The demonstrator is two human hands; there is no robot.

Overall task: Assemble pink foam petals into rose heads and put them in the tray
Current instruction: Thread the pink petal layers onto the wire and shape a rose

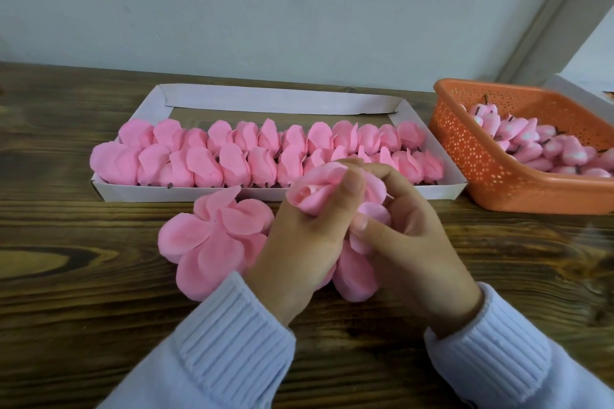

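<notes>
While both hands curl tight, left hand [300, 242] grips rose head [315, 191] from below, right hand [403, 236] pinches outer petal [372, 211], loose petals [212, 236] beneath, tray [442, 188] behind.

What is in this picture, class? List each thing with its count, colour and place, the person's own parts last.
table: one, dark brown wood, under everything.
wall: one, pale grey, behind the table.
tray: one, white, centre back of table.
finished rose heads: many, pink, two rows in the tray.
basket: one, orange, right of the tray.
buds: many, pink, pale-tipped, in the basket.
loose petals: a pile, pink, before the tray.
unfinished rose head: one, pink, in both hands.
sleeves: two, pale blue, at the wrists.
left hand: one, grips the unfinished rose head.
right hand: one, pinches its petals.
</notes>
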